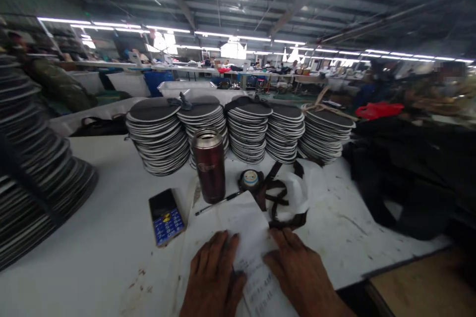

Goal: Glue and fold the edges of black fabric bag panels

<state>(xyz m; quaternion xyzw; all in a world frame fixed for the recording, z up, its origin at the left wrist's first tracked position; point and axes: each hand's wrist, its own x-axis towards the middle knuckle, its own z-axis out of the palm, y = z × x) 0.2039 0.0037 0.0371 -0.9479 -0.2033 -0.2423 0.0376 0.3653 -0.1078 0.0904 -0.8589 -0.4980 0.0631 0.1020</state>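
Note:
My left hand (213, 275) lies flat on a sheet of white paper (247, 233) with handwriting on it, its fingers stretched forward. On the right side of the same sheet rests my right hand (301, 267), palm down with fingers extended. A black pen (217, 203) lies at the paper's top edge. Just behind it stands an uncapped dark red flask (210, 166). The flask's lid (250, 178) sits to the right of the flask. A phone with a blue keypad (167, 218) lies to the left of the paper.
Tied stacks of dark round pieces (158, 138) line the table's back, and a taller stack (29, 168) rises at the left. Dark straps (277, 195) lie behind my right hand. Black fabric (416, 173) covers the right side, near a red bag (379, 110).

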